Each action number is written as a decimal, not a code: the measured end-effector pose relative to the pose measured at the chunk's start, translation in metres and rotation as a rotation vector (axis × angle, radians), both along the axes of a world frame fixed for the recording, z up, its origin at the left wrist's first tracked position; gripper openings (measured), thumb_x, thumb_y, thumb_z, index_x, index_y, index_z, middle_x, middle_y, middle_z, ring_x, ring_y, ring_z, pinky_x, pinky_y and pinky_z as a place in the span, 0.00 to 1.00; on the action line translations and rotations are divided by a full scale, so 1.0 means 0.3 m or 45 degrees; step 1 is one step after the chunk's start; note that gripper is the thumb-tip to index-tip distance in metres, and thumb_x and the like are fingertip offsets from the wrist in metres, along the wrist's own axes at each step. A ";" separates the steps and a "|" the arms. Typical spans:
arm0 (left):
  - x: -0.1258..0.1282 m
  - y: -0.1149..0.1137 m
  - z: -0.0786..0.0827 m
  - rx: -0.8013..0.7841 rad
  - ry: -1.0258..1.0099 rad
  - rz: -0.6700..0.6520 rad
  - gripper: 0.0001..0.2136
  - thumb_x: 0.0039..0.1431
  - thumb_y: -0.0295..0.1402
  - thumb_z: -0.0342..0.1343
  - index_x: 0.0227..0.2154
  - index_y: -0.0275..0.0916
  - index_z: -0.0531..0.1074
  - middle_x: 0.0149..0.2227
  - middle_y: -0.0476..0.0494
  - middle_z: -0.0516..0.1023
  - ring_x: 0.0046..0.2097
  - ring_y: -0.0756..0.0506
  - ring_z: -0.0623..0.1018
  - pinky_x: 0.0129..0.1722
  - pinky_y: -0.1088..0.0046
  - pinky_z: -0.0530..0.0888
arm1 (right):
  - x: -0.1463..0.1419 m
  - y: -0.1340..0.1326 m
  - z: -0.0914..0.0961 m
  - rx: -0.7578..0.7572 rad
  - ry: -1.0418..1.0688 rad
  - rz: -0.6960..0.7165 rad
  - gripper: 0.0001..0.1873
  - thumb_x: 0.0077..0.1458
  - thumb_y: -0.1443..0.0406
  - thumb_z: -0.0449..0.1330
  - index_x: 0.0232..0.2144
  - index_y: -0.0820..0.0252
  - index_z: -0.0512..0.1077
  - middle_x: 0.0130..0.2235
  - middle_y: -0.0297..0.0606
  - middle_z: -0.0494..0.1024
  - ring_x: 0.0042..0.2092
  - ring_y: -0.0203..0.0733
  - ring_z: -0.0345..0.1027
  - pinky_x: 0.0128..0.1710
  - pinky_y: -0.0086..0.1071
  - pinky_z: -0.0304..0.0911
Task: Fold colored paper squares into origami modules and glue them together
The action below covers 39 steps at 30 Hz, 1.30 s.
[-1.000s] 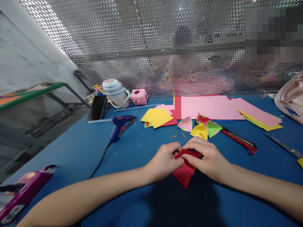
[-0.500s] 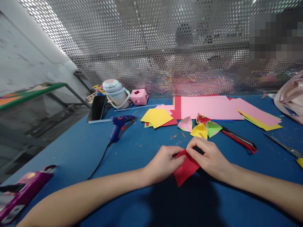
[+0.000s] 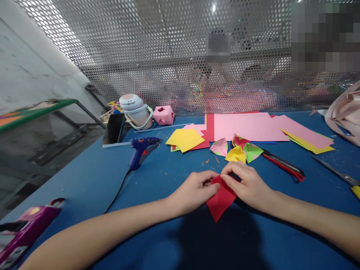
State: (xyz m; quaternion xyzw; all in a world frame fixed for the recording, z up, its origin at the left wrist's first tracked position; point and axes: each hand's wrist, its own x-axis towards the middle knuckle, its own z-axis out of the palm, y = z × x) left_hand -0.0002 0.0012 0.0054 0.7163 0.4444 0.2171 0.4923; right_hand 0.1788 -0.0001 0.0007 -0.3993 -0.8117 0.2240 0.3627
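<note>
A piece of red paper [image 3: 222, 198] is held between both hands just above the blue table, one corner pointing down toward me. My left hand [image 3: 197, 189] pinches its upper left side, thumb on the front face. With thumb and index finger together, my right hand [image 3: 247, 183] grips the top corner. The paper's back side is hidden. Just beyond my fingers lie small folded paper pieces: a pink one [image 3: 219, 147], a yellow one [image 3: 235, 154], a green one [image 3: 253, 152] and a red one [image 3: 240, 140].
Left of my hands rests a blue glue gun [image 3: 139, 152]; a purple power strip [image 3: 26, 232] lies nearer. Cut yellow paper [image 3: 185, 139] and pink sheets [image 3: 242, 127] lie behind. A utility knife [image 3: 284, 165] and scissors [image 3: 337, 173] are at right. Perforated metal [image 3: 168, 48] closes the back.
The red paper has turned slightly, its lower corner shifting a little to the right. Both hands keep their pinch on it. The whole view has shifted slightly.
</note>
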 end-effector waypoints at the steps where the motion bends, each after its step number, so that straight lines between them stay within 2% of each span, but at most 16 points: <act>1: 0.001 0.000 -0.003 0.023 0.015 0.011 0.08 0.53 0.31 0.50 0.31 0.34 0.73 0.24 0.51 0.71 0.26 0.52 0.66 0.26 0.78 0.62 | -0.001 -0.002 -0.003 0.062 -0.022 0.027 0.07 0.56 0.70 0.53 0.27 0.59 0.67 0.27 0.34 0.72 0.31 0.37 0.64 0.34 0.33 0.58; 5: 0.005 0.005 -0.014 0.070 -0.060 0.120 0.07 0.52 0.33 0.52 0.25 0.35 0.71 0.22 0.52 0.69 0.25 0.53 0.65 0.24 0.79 0.61 | 0.000 -0.009 -0.016 0.175 -0.026 0.063 0.03 0.56 0.68 0.54 0.32 0.59 0.68 0.32 0.37 0.73 0.35 0.39 0.66 0.37 0.34 0.59; 8: 0.008 0.014 -0.018 -0.021 -0.282 0.342 0.07 0.50 0.34 0.54 0.24 0.36 0.65 0.21 0.54 0.67 0.24 0.53 0.66 0.23 0.80 0.62 | 0.004 -0.005 -0.026 0.077 0.066 -0.106 0.10 0.53 0.65 0.58 0.39 0.59 0.65 0.36 0.38 0.72 0.38 0.41 0.67 0.37 0.34 0.62; 10: 0.010 0.019 -0.023 -0.080 -0.395 0.419 0.09 0.49 0.35 0.55 0.23 0.38 0.61 0.21 0.56 0.66 0.24 0.54 0.67 0.23 0.80 0.63 | 0.006 0.003 -0.031 -0.017 0.126 -0.201 0.09 0.52 0.65 0.58 0.37 0.59 0.64 0.33 0.36 0.71 0.34 0.39 0.66 0.35 0.32 0.63; 12: 0.013 0.020 -0.029 -0.119 -0.427 0.416 0.10 0.48 0.35 0.56 0.22 0.38 0.59 0.20 0.56 0.65 0.23 0.54 0.67 0.24 0.80 0.63 | 0.008 0.011 -0.036 -0.070 0.166 -0.219 0.05 0.53 0.66 0.57 0.33 0.59 0.64 0.30 0.33 0.70 0.31 0.37 0.65 0.33 0.30 0.63; 15: 0.019 0.016 -0.039 -0.175 -0.435 0.379 0.10 0.47 0.34 0.56 0.22 0.38 0.60 0.19 0.57 0.65 0.24 0.54 0.67 0.24 0.80 0.63 | 0.010 0.018 -0.041 -0.040 0.190 -0.192 0.02 0.53 0.68 0.57 0.30 0.58 0.64 0.28 0.32 0.69 0.30 0.36 0.64 0.32 0.29 0.62; 20: 0.026 0.007 -0.043 -0.274 -0.488 0.342 0.09 0.48 0.35 0.56 0.24 0.37 0.61 0.23 0.54 0.69 0.26 0.53 0.69 0.27 0.78 0.65 | 0.012 0.014 -0.044 0.136 0.185 -0.026 0.07 0.53 0.74 0.52 0.28 0.57 0.65 0.30 0.34 0.69 0.34 0.38 0.64 0.34 0.33 0.62; 24: 0.024 0.005 -0.049 -0.253 -0.460 0.335 0.09 0.49 0.35 0.55 0.24 0.37 0.61 0.21 0.55 0.68 0.25 0.54 0.67 0.25 0.79 0.62 | 0.009 0.007 -0.048 0.220 0.169 0.064 0.10 0.52 0.75 0.50 0.29 0.57 0.66 0.31 0.36 0.68 0.35 0.38 0.64 0.34 0.34 0.62; 29: 0.018 0.005 -0.065 -0.170 -0.414 0.349 0.10 0.50 0.36 0.54 0.23 0.37 0.60 0.20 0.56 0.64 0.23 0.54 0.64 0.23 0.79 0.60 | 0.010 -0.006 -0.044 0.189 0.140 0.102 0.10 0.51 0.73 0.52 0.34 0.58 0.70 0.34 0.39 0.68 0.37 0.40 0.65 0.36 0.35 0.64; 32: 0.017 0.004 -0.070 -0.164 -0.416 0.352 0.10 0.50 0.37 0.54 0.23 0.37 0.60 0.20 0.56 0.63 0.23 0.54 0.64 0.23 0.79 0.59 | 0.017 -0.009 -0.039 0.120 0.125 0.144 0.11 0.55 0.71 0.51 0.37 0.59 0.71 0.36 0.40 0.68 0.39 0.40 0.65 0.39 0.35 0.64; 35: 0.019 0.003 -0.069 -0.177 -0.427 0.341 0.10 0.50 0.36 0.54 0.23 0.37 0.59 0.21 0.56 0.64 0.24 0.54 0.64 0.24 0.79 0.59 | 0.022 -0.008 -0.037 0.051 0.156 0.130 0.11 0.59 0.69 0.49 0.36 0.58 0.71 0.35 0.38 0.70 0.38 0.38 0.65 0.39 0.34 0.64; 39: 0.021 0.003 -0.066 -0.162 -0.426 0.328 0.09 0.50 0.35 0.53 0.23 0.37 0.59 0.20 0.56 0.64 0.23 0.54 0.64 0.23 0.79 0.60 | 0.019 -0.008 -0.040 -0.015 0.197 0.064 0.06 0.58 0.67 0.51 0.36 0.57 0.68 0.35 0.37 0.72 0.37 0.39 0.67 0.38 0.33 0.65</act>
